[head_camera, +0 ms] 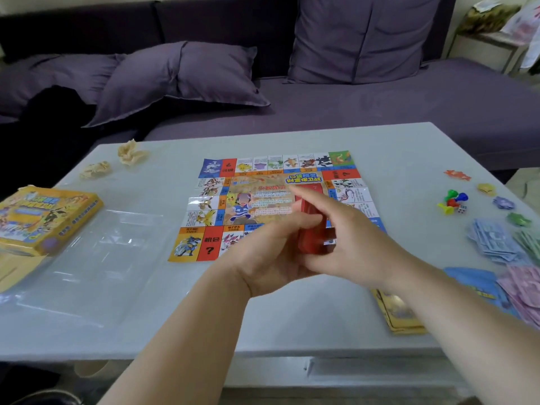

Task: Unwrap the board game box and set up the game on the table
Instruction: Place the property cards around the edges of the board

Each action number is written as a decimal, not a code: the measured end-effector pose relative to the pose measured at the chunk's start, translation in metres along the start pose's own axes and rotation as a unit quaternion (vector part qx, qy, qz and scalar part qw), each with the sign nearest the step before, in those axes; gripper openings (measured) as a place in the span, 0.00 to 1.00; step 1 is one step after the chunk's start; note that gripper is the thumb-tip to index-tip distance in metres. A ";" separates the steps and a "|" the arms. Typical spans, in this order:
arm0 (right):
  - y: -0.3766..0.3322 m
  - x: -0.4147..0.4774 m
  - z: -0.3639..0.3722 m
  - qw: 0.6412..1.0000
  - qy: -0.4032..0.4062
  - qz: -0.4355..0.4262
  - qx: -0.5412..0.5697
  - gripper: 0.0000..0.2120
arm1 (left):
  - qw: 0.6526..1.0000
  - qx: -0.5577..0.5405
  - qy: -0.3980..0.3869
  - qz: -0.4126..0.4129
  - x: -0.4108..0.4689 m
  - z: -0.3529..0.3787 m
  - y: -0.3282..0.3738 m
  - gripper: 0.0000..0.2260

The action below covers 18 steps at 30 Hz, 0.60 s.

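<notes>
Item: red card stack (310, 226), held on edge above the near half of the game board (257, 200). Its long axis runs roughly 12 to 6 o'clock, the far end leaning slightly toward 11.
Fingers: left hand (271, 255) curls round the stack from 9 o'clock; right hand (350, 241) wraps it from 3 o'clock, fingers over the far end. The picture is blurred, so I cannot tell the exact finger placement.
Board: flat at the table's centre; its central title reads upside down from the wearer's side.
Surface: pale grey table (146, 302).
- At 9 o'clock: yellow game box (43, 220), with clear wrap (117, 244) just beside it.
- At 10–11 o'clock: two crumpled paper balls (131, 152).
- At 2–3 o'clock: coloured pawns (452, 200) and dice (462, 209).
- At 3–4 o'clock: loose paper money (493, 238).
- At 5 o'clock: yellow cards (400, 314), partly under the right forearm.
Room: purple sofa (380, 106) beyond the table at 12 o'clock, bearing matching cushions (181, 77).
</notes>
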State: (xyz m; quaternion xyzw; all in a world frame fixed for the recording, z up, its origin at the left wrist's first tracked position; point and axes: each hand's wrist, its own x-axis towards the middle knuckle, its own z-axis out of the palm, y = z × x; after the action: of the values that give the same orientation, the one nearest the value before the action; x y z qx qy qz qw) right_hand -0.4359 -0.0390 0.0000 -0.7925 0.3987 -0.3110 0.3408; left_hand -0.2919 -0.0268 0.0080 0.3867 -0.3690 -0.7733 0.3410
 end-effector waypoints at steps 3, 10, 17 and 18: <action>-0.002 0.002 -0.008 1.000 -0.011 -0.004 0.028 0.39 | 0.999 0.003 -0.041 0.015 0.001 -0.007 0.003 0.14; -0.003 -0.002 -0.009 0.999 0.008 0.000 0.032 0.36 | 0.999 0.013 -0.040 0.033 0.004 -0.011 0.002 0.29; -0.008 -0.004 -0.012 0.998 0.024 0.012 0.050 0.35 | 0.998 0.008 -0.037 0.044 0.004 -0.018 0.005 0.22; -0.009 -0.004 -0.012 0.999 0.022 0.012 0.044 0.34 | 0.998 0.012 -0.035 0.046 0.003 -0.018 0.006 0.22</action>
State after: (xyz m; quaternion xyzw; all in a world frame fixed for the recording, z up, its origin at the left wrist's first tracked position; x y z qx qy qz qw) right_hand -0.4433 -0.0356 0.0130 -0.7648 0.4015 -0.3415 0.3704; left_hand -0.2763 -0.0377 0.0046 0.3463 -0.4071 -0.7655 0.3583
